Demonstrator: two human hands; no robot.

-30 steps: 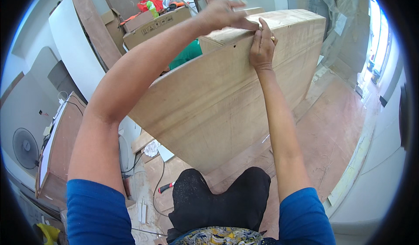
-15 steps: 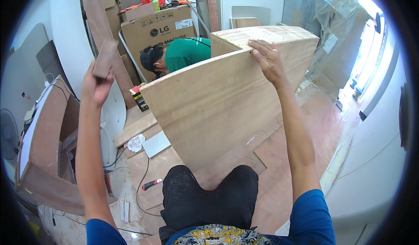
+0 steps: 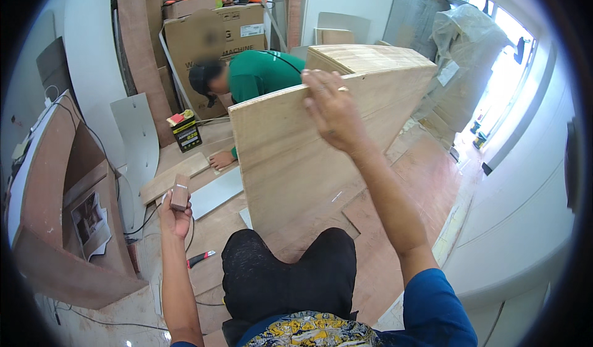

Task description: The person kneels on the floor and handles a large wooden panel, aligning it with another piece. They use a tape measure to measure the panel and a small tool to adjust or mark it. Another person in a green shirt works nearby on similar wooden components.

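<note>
A small brown wooden block (image 3: 180,192) is gripped upright in my left hand (image 3: 176,220), low at the left, over the pale boards on the floor. My right hand (image 3: 333,112) lies over the top edge of a large plywood panel (image 3: 296,168), its fingers stretched out and slightly blurred. That panel forms the near side of a plywood box standing in front of my knees; its pale upper face (image 3: 377,58) shows behind the edge. Most of the box's inside is hidden.
A co-worker in a green shirt (image 3: 259,75) bends behind the panel, one hand (image 3: 222,159) on the floor boards. Nearby are a black-and-yellow can (image 3: 185,134), a white board (image 3: 219,192) and a red-and-black knife (image 3: 201,258). A curved wooden cabinet (image 3: 92,279) stands left.
My left hand has come down from its raised position with the block. My right hand has slid left along the panel's edge. The co-worker's hand now shows beside the panel.
</note>
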